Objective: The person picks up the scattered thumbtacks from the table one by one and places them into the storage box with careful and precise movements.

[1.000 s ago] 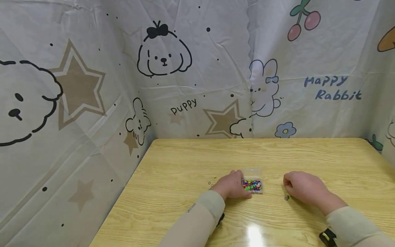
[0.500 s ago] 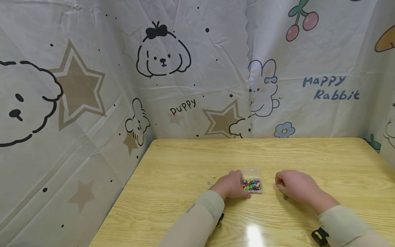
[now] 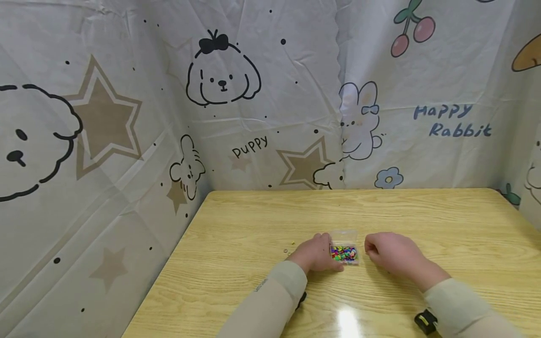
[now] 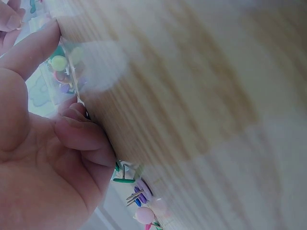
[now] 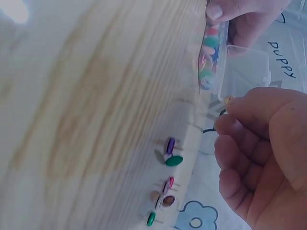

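A small clear plastic box [image 3: 358, 261] full of colourful thumbtacks [image 3: 343, 254] lies on the table, its hinged lid [image 3: 344, 236] standing up at the back. My left hand [image 3: 314, 253] grips the box from its left side, thumb at the front. Just right of the box is my right hand [image 3: 393, 253], thumb and forefinger together. A tiny yellowish bit [image 5: 228, 100], seemingly a thumbtack, shows at those fingertips in the right wrist view; most of it is hidden. The other fingers of that hand are curled.
Several loose tacks, a green one [image 5: 174, 160] among them, lie on the table in the right wrist view. More tacks, including a yellow one [image 3: 293, 243], lie left of the box. A printed curtain [image 3: 253, 94] stands behind the wooden table [image 3: 236, 281].
My right hand has moved left across the table, from above the loose tacks to the box's right side. My left hand stays on the box.
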Motion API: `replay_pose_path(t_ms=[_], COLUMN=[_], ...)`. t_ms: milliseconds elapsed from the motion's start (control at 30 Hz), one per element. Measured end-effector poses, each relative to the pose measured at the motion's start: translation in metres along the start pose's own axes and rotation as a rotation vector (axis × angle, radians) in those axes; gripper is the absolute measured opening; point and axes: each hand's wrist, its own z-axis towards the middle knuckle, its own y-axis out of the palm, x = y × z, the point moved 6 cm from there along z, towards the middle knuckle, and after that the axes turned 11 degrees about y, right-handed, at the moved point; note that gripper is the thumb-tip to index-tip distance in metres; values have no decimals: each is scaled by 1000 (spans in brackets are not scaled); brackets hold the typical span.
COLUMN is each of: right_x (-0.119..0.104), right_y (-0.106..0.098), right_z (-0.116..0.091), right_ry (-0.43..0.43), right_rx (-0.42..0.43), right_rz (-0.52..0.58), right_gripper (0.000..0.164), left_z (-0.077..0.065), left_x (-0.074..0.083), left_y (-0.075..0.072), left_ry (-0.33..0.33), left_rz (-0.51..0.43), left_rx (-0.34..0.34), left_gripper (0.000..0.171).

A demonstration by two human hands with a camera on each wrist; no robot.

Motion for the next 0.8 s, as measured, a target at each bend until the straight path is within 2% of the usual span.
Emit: replay_pose_path(t_ms=[333, 800], right_x=[-17, -23], right_y=[2, 9], right_z=[2, 7], right_ry=[-58, -64], right_rx=[40, 38], right_rz=[40, 25], right_gripper=[19, 13], left_z=[-1, 1], left_x=[1, 2], left_y=[1, 1], left_ry=[12, 13], left_rz=[3, -3], left_rx=[-9, 1], left_gripper=[70, 68])
